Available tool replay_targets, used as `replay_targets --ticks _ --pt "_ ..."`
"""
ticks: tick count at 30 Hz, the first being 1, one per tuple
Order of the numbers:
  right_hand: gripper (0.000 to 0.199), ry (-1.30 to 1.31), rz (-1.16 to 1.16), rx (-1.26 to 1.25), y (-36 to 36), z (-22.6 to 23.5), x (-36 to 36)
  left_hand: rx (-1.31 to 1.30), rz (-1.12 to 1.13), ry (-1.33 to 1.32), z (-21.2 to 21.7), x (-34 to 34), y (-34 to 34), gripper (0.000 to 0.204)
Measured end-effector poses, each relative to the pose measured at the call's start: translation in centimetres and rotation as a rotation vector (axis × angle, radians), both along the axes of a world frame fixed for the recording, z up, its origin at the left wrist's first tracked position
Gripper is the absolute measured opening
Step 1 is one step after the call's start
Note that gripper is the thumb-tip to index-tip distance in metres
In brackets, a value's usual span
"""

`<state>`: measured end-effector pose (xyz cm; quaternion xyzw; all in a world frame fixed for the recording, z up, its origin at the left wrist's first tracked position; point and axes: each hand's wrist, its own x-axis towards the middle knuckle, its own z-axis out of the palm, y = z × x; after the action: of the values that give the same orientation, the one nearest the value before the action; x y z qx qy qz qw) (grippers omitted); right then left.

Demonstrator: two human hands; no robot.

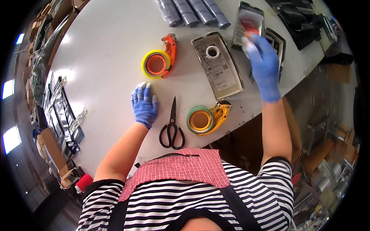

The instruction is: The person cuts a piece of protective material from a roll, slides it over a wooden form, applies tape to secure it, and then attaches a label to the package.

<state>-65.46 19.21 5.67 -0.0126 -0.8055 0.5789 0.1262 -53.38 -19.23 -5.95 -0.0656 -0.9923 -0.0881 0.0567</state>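
Note:
My left hand (pixel 145 105), in a blue glove with pale fingertips, lies flat on the table with its fingers stretched out. Just right of it are black-handled scissors (pixel 172 129), blades pointing away from me. My right hand (pixel 265 63), gloved the same way, reaches over the far right boxes. Its fingers are smeared by motion, so whether they grip anything is unclear. Beyond the fingertips is an open grey box (pixel 237 35) with a red-printed label (pixel 249 25) inside. A second small open box (pixel 283 45) is partly covered by my right hand.
An orange tape dispenser (pixel 169 54) with yellow tape lies beyond my left hand. A yellow dispenser (pixel 220 115) with green tape sits near the front edge. An open carton (pixel 235 79) holds a small white roll (pixel 212 51). Several grey wrapped rolls (pixel 187 14) lie at the far side.

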Motion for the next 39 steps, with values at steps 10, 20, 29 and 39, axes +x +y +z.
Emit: replay_targets --ticks 10,20,29,39 --pt "0.081 -0.6 0.087 0.952 -19.5 -3.1 -20.1 0.011 0.001 0.004 0.8 -0.4 0.4 0.053" --pt "0.052 -0.414 0.489 -0.516 -19.5 0.4 -21.5 0.046 -0.028 -0.004 1.0 -1.2 1.2 0.052" --pt "0.103 -0.607 0.98 -0.742 -26.5 4.8 9.4 1.775 0.446 -0.276 9.0 2.4 -12.0 0.073" --pt "0.032 -0.086 0.62 -0.294 -9.9 2.0 12.7 -0.103 0.531 -0.293 5.9 6.5 -7.8 0.101"
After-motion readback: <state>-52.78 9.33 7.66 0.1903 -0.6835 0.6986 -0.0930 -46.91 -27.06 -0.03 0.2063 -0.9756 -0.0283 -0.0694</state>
